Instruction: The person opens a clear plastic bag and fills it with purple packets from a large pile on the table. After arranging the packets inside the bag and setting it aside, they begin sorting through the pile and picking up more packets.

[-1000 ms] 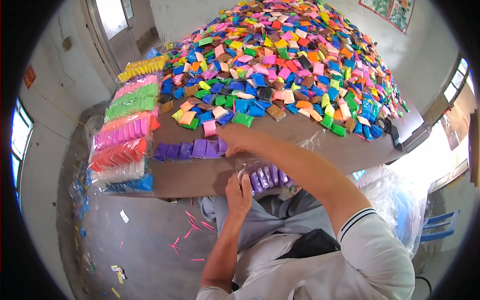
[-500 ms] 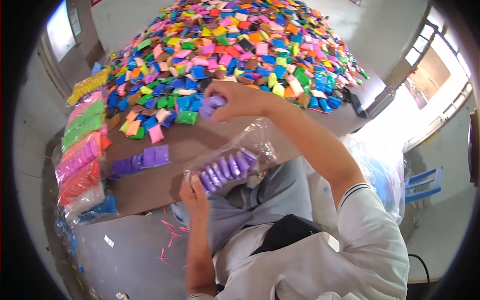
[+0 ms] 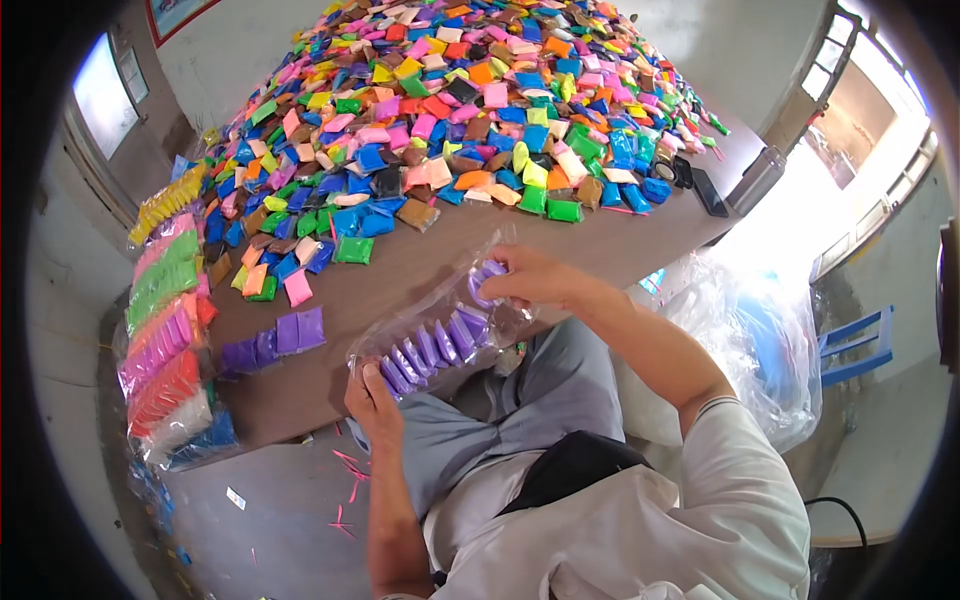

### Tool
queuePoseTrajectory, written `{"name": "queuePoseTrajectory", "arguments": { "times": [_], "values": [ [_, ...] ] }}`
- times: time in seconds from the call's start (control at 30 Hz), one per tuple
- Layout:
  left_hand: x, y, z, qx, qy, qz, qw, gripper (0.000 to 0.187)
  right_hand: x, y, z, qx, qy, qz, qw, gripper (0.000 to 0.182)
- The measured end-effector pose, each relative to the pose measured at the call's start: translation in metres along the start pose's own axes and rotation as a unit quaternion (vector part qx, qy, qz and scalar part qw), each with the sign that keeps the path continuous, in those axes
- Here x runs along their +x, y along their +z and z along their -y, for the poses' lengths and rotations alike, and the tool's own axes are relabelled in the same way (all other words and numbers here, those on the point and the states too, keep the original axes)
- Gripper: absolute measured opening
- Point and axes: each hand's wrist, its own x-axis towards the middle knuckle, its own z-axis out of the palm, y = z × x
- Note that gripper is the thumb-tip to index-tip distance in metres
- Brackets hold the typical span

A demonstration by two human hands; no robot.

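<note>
Left hand [image 3: 372, 395] grips the near end of a clear plastic bag [image 3: 440, 325] already lined with purple packets, right hand [image 3: 525, 280] pinches another purple packet [image 3: 484, 277] into its mouth, while four purple packets [image 3: 275, 338] and a huge mixed heap [image 3: 470, 110] remain on the table [image 3: 420, 265].

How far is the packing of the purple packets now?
Done: a row of purple packets sits inside the clear bag. In hand: left hand holds the bag, right hand pushes more in. Left: loose purple packets on the table.
</note>
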Motion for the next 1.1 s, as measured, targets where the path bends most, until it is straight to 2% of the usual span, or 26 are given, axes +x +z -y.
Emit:
{"name": "queuePoseTrajectory", "arguments": {
  "times": [0.17,0.37,0.57,0.77,0.87,0.97,1.1],
  "values": [
    [0.001,0.000,-0.002,0.001,0.006,0.002,1.000,0.032,-0.001,0.001,0.005,-0.036,0.012,0.010,0.999,0.041],
    [0.000,0.000,-0.003,-0.026,-0.003,0.005,1.000,0.033,0.018,0.006,0.004,0.023,-0.017,-0.015,0.999,0.036],
    [-0.002,0.000,0.004,-0.007,0.006,0.002,1.000,0.033,0.026,0.013,-0.015,0.024,-0.017,0.001,1.000,0.035],
    [-0.002,0.002,0.000,-0.022,-0.002,-0.007,1.000,0.033,0.019,-0.007,-0.007,-0.084,0.046,0.056,0.994,0.028],
    [-0.001,0.001,-0.001,-0.011,0.002,-0.003,1.000,0.033,0.027,-0.010,-0.013,-0.185,0.057,0.068,0.979,0.042],
    [-0.001,-0.001,0.000,-0.011,0.000,0.007,1.000,0.034,0.027,-0.002,-0.018,-0.394,-0.034,0.033,0.918,0.060],
    [-0.001,0.000,0.001,-0.011,0.006,0.003,1.000,0.033,0.011,0.005,0.000,-0.427,-0.022,0.029,0.904,0.064]
  ]
}}
